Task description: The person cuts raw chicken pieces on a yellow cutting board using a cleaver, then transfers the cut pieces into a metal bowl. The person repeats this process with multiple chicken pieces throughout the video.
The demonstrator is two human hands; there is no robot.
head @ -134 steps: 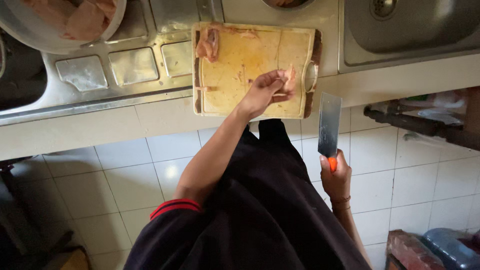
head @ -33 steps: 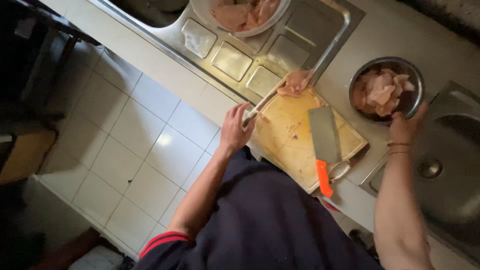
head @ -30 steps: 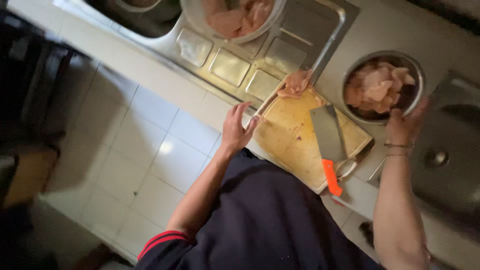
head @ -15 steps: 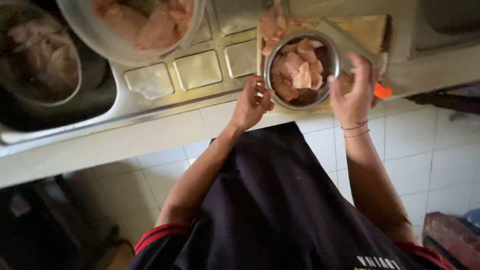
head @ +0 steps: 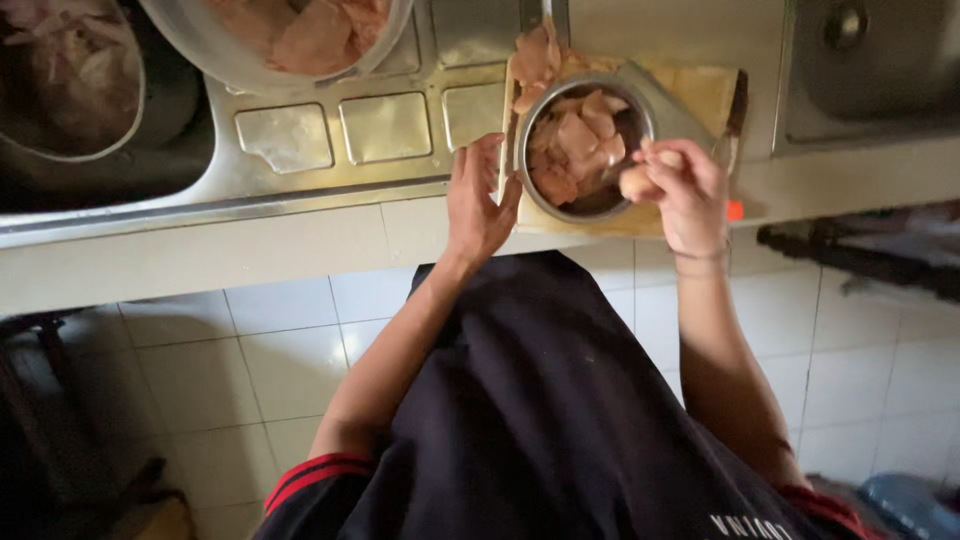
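A small steel bowl [head: 524, 170] of raw meat pieces sits on the wooden cutting board [head: 706, 88] at the counter's front edge. My left hand [head: 478, 198] rests open against the bowl's left side and the board's edge. My right hand [head: 680, 186] is at the bowl's right rim, fingers closed on a pale piece of meat [head: 636, 180]. The cleaver [head: 655, 95] lies on the board partly under the bowl; its orange handle tip [head: 735, 210] shows beside my right wrist. A raw meat slab [head: 532, 62] lies at the board's far left corner.
A large bowl of meat [head: 290, 40] stands on the steel drainboard [head: 330, 130]. Another bowl with meat [head: 70, 80] sits in the left sink. A second sink [head: 870, 60] lies at the right. White tiles cover the counter front and the floor below.
The knife went from my right hand onto the board. My right hand brought the small bowl of meat from the right onto the board, and now holds a meat piece at its rim.
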